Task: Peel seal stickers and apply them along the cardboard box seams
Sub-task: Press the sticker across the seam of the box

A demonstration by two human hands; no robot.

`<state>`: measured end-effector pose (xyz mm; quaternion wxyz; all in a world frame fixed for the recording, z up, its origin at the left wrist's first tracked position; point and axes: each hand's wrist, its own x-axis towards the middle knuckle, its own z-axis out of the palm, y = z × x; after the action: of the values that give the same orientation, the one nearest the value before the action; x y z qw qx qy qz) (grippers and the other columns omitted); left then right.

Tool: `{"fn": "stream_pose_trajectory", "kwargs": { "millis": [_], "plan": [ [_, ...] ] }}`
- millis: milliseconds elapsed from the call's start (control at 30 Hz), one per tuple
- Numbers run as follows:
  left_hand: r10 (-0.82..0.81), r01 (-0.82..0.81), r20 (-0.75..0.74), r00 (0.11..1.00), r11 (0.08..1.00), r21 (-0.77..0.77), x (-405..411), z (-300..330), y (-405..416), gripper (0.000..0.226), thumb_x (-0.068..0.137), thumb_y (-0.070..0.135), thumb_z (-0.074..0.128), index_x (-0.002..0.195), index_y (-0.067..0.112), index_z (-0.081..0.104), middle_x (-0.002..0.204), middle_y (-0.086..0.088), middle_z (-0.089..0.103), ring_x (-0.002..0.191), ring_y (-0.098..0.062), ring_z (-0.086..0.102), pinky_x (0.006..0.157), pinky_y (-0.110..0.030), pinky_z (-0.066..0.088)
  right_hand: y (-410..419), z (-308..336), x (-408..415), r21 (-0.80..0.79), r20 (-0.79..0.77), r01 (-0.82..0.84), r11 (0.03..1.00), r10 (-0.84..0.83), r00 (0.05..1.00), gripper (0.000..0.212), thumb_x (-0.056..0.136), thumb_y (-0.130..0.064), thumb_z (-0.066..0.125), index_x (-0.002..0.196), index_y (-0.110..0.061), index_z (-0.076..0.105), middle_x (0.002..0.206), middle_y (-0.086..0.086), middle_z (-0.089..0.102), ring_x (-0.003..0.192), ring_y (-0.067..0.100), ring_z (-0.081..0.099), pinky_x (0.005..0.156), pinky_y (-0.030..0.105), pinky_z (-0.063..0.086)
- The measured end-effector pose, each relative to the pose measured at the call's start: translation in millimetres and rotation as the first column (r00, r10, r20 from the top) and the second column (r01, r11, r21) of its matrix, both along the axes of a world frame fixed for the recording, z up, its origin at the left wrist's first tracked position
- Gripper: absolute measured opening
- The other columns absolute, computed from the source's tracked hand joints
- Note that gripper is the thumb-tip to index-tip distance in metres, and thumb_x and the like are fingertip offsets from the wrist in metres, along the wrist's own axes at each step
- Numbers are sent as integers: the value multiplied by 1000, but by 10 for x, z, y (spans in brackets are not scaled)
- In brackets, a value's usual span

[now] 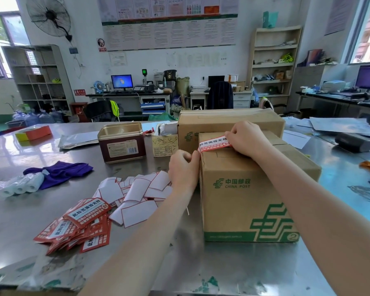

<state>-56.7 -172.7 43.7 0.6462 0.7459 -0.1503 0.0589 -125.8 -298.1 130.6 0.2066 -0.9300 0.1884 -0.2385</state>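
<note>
Item: cardboard box (pixel 244 195), printed with a green postal logo, was set near the front of a steel table (pixel 41 210), directly against a second, longer carton (pixel 229 120) behind it. One red-and-white seal sticker (pixel 214 144) was laid across the far left top edge of the box, bent over the corner so that it could bridge the top and the left side — a placement judged to suit a seam. The right hand (pixel 247 138) was pressed down on the sticker's upper end, fingers curled and close together over it, presumably to anchor that end. The left hand (pixel 183 167) was held at the box's left corner, fingers narrowed and pinched on the sticker's lower end (to draw it taut and down the side, it seemed). Unused stickers (pixel 79 223) were heaped on the table to the left, within easy reach; just beyond them lay a pile of white backing papers (pixel 137 195) — apparently discarded after peeling. Also noted, well apart from the work: an open tin (pixel 122 144), a purple cloth (pixel 60 173).
</note>
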Motion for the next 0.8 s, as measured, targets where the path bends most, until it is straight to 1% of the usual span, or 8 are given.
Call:
{"fn": "stream_pose_trajectory", "kwargs": {
  "millis": [133, 167, 267, 367, 533, 633, 733, 800],
  "plan": [
    [20, -7, -95, 995, 991, 133, 109, -158, 97, 20, 79, 29, 62, 78, 20, 45, 96, -6, 52, 84, -21, 48, 79, -41, 48, 16, -8, -6, -4, 2, 5, 1000, -5, 1000, 35, 97, -21, 44, 92, 9, 63, 105, 19, 63, 92, 31, 57, 67, 29, 39],
    [11, -3, -66, 998, 992, 125, 128, -168, 120, 13, 81, 24, 60, 88, 18, 50, 103, -5, 54, 91, -20, 52, 83, -40, 49, 14, -7, -10, -4, 7, 8, 1000, -8, 1000, 35, 97, -21, 44, 92, 9, 63, 105, 19, 63, 92, 31, 57, 68, 30, 40],
    [-44, 35, 124, 991, 996, 77, 120, -92, 179, 29, 89, 12, 52, 117, 18, 58, 123, 1, 58, 115, -14, 52, 100, -39, 46, 16, -4, -18, 0, 11, 17, 1000, -17, 1000, 36, 96, -21, 44, 93, 9, 64, 103, 20, 63, 82, 28, 54, 66, 30, 39],
    [-169, 156, 250, 953, 985, 71, 52, -22, 205, 46, 89, -3, 41, 128, 16, 56, 132, 1, 56, 124, -11, 48, 108, -37, 40, 28, 3, -23, 7, 18, 20, 1000, -20, 1000, 37, 96, -21, 45, 93, 9, 65, 102, 21, 64, 77, 24, 51, 65, 30, 40],
    [-318, 305, 273, 908, 948, 92, -112, -122, 210, 51, 92, -7, 38, 135, 19, 48, 128, 13, 52, 122, -5, 47, 107, -29, 40, 39, 2, -39, 17, 29, 21, 1000, -21, 999, 37, 96, -21, 45, 92, 10, 65, 95, 21, 65, 73, 23, 50, 57, 30, 38],
    [-325, 302, 205, 923, 943, 137, -80, -250, 253, 53, 90, -9, 36, 131, 21, 53, 117, 10, 59, 116, -13, 55, 102, -39, 45, 40, 4, -42, 43, 43, 26, 999, -27, 999, 38, 96, -21, 45, 91, 10, 66, 79, 16, 60, 67, 21, 48, 52, 24, 37],
    [-270, 217, 166, 948, 935, 279, 1, -268, 320, 50, 88, -10, 35, 125, 14, 59, 121, 0, 62, 119, -19, 54, 105, -40, 43, 48, 1, -57, 91, 74, 29, 995, -36, 997, 38, 94, -20, 46, 91, 12, 66, 71, 15, 57, 64, 22, 47, 51, 26, 38],
    [-169, 93, 276, 946, 959, 269, 36, -189, 354, 47, 87, -9, 37, 126, 10, 58, 129, -4, 58, 125, -17, 50, 108, -29, 36, 56, -3, -68, 123, 106, 30, 992, -44, 993, 39, 93, -19, 46, 90, 15, 65, 67, 15, 55, 63, 23, 44, 50, 27, 35]
  ]
}}
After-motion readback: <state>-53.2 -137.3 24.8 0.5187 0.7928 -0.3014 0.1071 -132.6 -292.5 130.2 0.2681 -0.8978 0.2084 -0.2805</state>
